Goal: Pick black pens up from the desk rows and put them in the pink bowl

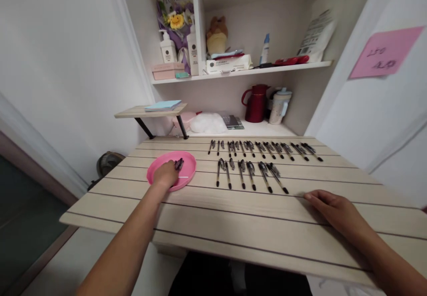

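Observation:
My left hand (166, 174) reaches into a round pink plate (152, 161) at the left of the table. Its fingers curl down beside a few dark pieces that look like pen caps (179, 164); what they hold, if anything, is hidden. A short white stick (183, 177) lies in the same plate. My right hand (328, 202) rests on the tabletop at the right, fingers stretched out loosely and holding nothing. Between the hands, a front row of black pens (252, 176) lies with dark caps beside their upper ends. Behind it runs a longer row of similar pens (260, 149).
A small raised stand (130, 112) with blue paper (163, 105) is at the back left. Behind the table are a white plastic bag (208, 123), a dark red jug (256, 104) and a tumbler (279, 107). Above them, a shelf (287, 67) carries bottles, wipes and a plush toy.

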The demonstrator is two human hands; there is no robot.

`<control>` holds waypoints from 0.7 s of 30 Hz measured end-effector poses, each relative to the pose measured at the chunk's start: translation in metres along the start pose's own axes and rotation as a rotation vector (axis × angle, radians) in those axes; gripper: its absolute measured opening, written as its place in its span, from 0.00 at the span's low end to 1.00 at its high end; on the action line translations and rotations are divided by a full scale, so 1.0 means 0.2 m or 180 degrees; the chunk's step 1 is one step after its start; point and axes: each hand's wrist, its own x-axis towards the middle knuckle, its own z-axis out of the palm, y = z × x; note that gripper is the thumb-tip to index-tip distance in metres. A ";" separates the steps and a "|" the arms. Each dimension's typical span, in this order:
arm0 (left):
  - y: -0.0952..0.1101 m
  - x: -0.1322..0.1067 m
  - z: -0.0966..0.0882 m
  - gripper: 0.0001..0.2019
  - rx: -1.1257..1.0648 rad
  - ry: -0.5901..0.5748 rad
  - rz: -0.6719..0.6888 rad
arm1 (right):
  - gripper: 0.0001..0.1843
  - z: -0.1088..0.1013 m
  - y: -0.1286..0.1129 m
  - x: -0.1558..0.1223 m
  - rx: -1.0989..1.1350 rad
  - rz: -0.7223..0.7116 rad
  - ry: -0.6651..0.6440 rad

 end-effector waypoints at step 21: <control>0.23 -0.11 -0.07 0.15 -0.0645 0.1010 0.1320 | 0.19 0.03 -0.04 0.03 -0.0612 0.0074 -0.0206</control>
